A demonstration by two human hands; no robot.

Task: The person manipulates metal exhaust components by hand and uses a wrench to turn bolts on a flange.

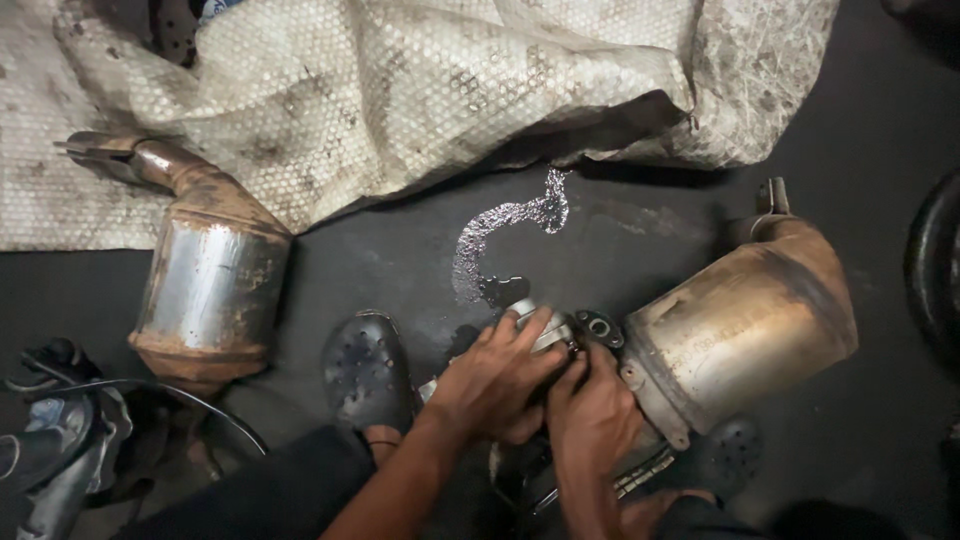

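The flanged end of the rusty exhaust part (735,325), judged heavy, stiff and best gripped there, is clasped by the left hand (495,375) and right hand (592,415).

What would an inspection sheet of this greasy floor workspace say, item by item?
Surface: dark floor, oily, with a shiny wet streak.
Job's things: rusty metal exhaust canister lying on its side; its flange and a small metal fitting are under the hands.
Clutter: second rusty canister lying apart at left; dirty woven sack behind; dark perforated shoe.
Grippers: left hand pressed over the fitting; right hand beside it at the canister's end; what the fingers grip is hidden.
Cables: thin dark cable curving at lower left.
Surroundings: dark parts heap at lower left; black rounded edge at right.
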